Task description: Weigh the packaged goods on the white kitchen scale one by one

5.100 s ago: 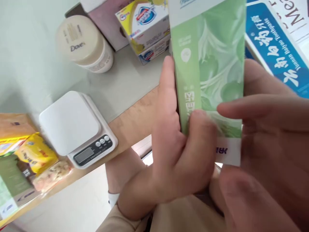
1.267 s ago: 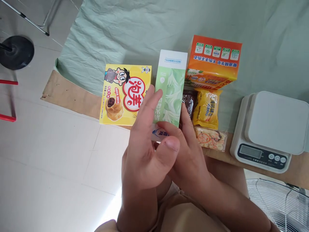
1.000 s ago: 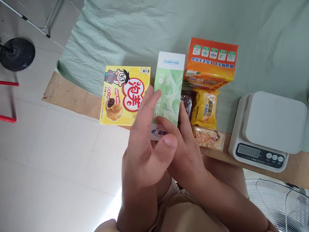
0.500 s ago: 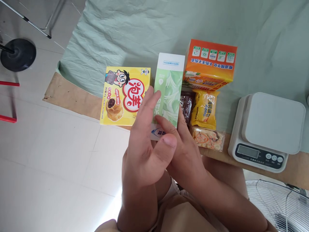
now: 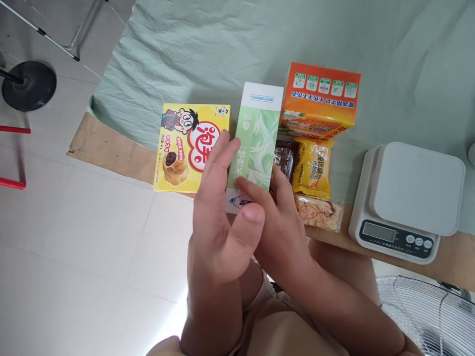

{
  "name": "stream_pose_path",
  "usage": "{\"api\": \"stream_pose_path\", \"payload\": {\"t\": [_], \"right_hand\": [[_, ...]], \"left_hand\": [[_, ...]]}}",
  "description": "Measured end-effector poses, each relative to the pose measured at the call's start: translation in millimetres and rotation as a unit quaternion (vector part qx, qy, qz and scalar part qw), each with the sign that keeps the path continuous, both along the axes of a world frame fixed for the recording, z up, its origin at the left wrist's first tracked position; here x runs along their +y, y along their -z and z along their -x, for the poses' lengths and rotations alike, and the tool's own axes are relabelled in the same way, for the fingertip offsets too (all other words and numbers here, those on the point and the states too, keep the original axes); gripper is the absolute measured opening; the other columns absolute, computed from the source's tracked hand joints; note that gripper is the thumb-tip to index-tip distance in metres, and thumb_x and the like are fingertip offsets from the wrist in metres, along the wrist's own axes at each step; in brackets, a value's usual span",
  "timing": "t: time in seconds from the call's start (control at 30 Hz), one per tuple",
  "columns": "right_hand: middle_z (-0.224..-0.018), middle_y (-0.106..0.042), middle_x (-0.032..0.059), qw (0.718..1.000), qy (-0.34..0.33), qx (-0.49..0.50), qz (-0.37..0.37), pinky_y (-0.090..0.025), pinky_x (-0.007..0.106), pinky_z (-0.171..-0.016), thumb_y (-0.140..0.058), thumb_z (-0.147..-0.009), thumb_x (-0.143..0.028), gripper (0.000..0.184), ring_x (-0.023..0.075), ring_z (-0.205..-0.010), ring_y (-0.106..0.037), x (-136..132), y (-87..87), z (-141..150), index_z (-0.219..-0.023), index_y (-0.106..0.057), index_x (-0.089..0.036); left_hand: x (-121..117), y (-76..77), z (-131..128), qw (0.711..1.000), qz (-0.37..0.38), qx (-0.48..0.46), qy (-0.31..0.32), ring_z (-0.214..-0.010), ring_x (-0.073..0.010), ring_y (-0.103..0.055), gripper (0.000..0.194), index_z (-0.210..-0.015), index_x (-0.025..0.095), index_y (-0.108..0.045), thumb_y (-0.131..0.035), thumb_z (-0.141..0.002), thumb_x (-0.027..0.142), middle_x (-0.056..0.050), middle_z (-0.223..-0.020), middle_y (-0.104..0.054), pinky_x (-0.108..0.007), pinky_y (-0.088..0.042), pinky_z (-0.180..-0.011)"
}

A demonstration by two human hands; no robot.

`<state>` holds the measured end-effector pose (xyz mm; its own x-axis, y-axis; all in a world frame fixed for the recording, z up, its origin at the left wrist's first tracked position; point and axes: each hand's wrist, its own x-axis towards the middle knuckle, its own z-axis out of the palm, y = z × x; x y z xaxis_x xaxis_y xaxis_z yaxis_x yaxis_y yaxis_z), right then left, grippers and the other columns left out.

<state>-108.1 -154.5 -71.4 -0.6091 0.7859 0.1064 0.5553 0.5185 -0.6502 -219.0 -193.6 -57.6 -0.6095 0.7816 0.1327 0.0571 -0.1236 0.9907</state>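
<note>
A green and white toothpaste box (image 5: 260,128) stands out between my two hands, its lower end partly covered by fingers. My right hand (image 5: 284,232) is closed on that lower end: the index finger lies across the printed face, other fingers reach along the right side, and the thumb is hidden. My left hand (image 5: 224,222) is open beside the box's left edge, with fingers stretched upward and thumb out; it overlaps my right hand in view. Left of it sits a yellow cream puff box (image 5: 174,148), its right part covered by my left fingers.
Right of the toothpaste box are an orange soap box (image 5: 321,96), a dark wrapped packet (image 5: 285,155), a yellow soap packet (image 5: 313,168) and a clear snack packet (image 5: 321,212). A white scale (image 5: 417,188) stands near the edge of the green-clothed table (image 5: 208,44). A fan (image 5: 411,311) is below right.
Both hands have shifted slightly left, and the toothpaste box's lower end has moved left with them. The view has also moved a little. The other packages keep their arrangement.
</note>
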Motion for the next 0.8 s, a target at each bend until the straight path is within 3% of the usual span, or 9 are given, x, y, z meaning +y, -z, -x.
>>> {"api": "stream_pose_path", "payload": {"t": [0.4, 0.53, 0.6, 0.7, 0.8], "right_hand": [[-0.172, -0.029, 0.0126, 0.999, -0.017, 0.034, 0.018, -0.066, 0.056, -0.104, -0.060, -0.101, -0.027, 0.048, 0.0381, -0.157, -0.046, 2, -1.9, 1, -0.147, -0.051, -0.038], [-0.174, -0.026, 0.0130, 0.997, -0.019, 0.072, -0.011, -0.056, 0.066, -0.117, -0.063, -0.098, -0.026, 0.053, 0.0411, -0.161, -0.040, 2, -5.4, -1, -0.149, -0.049, -0.034], [-0.171, -0.032, 0.0142, 0.995, -0.015, 0.089, -0.049, -0.053, 0.066, -0.121, -0.064, -0.097, -0.024, 0.050, 0.0392, -0.159, -0.044, 4, -12.2, -6, -0.145, -0.050, -0.032], [-0.156, -0.052, 0.0170, 0.985, -0.002, 0.130, -0.112, -0.061, 0.060, -0.112, -0.065, -0.095, -0.023, 0.041, 0.0342, -0.147, -0.057, 10, -26.4, -24, -0.135, -0.054, -0.029], [-0.128, -0.067, 0.0141, 0.972, 0.005, 0.177, -0.152, -0.067, 0.052, -0.098, -0.064, -0.093, -0.018, 0.035, 0.0284, -0.125, -0.069, 18, -40.0, -54, -0.125, -0.056, -0.027]], "left_hand": [[1, 1.3, 1, 1.000, -0.018, -0.021, 0.002, -0.165, -0.0333, -0.036, 0.059, -0.144, 0.033, -0.068, -0.065, -0.096, 0.067, -0.003, -0.168, -0.052, -0.054, -0.025, -0.141], [5, -2.8, 3, 0.999, -0.038, 0.012, -0.025, -0.163, -0.0323, -0.040, 0.052, -0.137, 0.035, -0.072, -0.065, -0.096, 0.066, 0.003, -0.160, -0.060, -0.051, -0.033, -0.138], [9, -9.5, 1, 0.997, -0.066, 0.019, -0.046, -0.159, -0.0334, -0.044, 0.047, -0.129, 0.036, -0.076, -0.064, -0.095, 0.065, 0.004, -0.150, -0.068, -0.052, -0.035, -0.136], [18, -21.6, -10, 0.987, -0.122, 0.048, -0.092, -0.146, -0.0315, -0.057, 0.036, -0.115, 0.037, -0.079, -0.062, -0.095, 0.062, 0.005, -0.131, -0.075, -0.052, -0.040, -0.132], [24, -31.6, -30, 0.950, -0.234, 0.097, -0.182, -0.124, -0.0255, -0.065, 0.029, -0.102, 0.039, -0.078, -0.050, -0.098, 0.045, 0.006, -0.110, -0.075, -0.049, -0.044, -0.126]]}}
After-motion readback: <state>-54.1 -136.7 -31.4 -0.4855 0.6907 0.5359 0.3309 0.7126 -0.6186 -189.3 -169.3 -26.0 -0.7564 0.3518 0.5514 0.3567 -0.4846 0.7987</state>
